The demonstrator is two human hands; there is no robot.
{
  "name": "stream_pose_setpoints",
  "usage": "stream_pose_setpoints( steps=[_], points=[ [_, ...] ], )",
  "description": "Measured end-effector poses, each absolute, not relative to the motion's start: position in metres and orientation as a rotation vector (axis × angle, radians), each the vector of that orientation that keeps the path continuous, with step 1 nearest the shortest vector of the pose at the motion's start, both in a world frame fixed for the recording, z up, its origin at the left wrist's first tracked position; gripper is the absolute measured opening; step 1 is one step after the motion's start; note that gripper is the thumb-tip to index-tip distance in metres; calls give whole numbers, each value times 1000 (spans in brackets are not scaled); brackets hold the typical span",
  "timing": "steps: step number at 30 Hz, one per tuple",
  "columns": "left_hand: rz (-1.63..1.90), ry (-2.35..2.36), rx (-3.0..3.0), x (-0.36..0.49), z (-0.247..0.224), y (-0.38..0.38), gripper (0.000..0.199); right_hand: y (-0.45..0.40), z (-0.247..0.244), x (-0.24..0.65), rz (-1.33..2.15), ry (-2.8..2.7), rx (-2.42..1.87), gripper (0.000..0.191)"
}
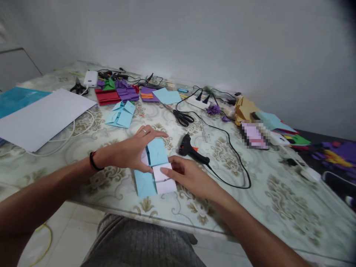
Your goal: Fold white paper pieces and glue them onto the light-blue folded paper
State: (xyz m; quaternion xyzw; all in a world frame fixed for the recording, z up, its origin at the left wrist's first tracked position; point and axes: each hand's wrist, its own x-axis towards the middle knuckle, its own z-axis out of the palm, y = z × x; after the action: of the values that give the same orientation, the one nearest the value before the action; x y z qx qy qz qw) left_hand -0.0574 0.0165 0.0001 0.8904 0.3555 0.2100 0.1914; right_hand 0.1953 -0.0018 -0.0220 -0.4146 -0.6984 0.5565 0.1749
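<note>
A folded paper piece (146,184) with light blue and white panels in a checkered layout lies on the table in front of me. My left hand (136,148) arches over its upper left part, thumb and fingers spread apart, with the thumb tip touching near the middle. At the right edge, my right hand (189,174) pinches the piece, its thumb on the white panel and its other fingers partly hidden. Just right of the paper lies a black glue gun (193,150), its cord curling away to the right.
Black-handled scissors (183,118) lie beyond the glue gun. A light blue folded piece (121,114) sits farther back, near red and purple folded papers (126,91). White sheets (47,115) cover the left side. A power strip (198,102) stands along the wall.
</note>
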Motion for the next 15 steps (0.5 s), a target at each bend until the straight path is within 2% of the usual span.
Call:
stream_pose_setpoints(
  steps=[5, 7, 10, 13, 15],
  points=[
    [795, 950, 2374, -55, 3, 15, 110, 1, -14, 198, 1526, -1890, -1228, 37],
    [856, 983, 2277, -53, 6, 13, 106, 1, -9, 200, 1443, -1872, -1258, 34],
    [915, 1125, 2087, -49, 10, 9, 76, 0, -4, 202, 1327, -1886, -1234, 31],
    [792, 1176, 1978, -47, 14, 7, 44, -3, -2, 204, 1245, -1815, -1188, 23],
    [730, 1150, 1920, -46, 16, 7, 32, -6, -1, 205, 1168, -1782, -1161, 28]
  ],
)
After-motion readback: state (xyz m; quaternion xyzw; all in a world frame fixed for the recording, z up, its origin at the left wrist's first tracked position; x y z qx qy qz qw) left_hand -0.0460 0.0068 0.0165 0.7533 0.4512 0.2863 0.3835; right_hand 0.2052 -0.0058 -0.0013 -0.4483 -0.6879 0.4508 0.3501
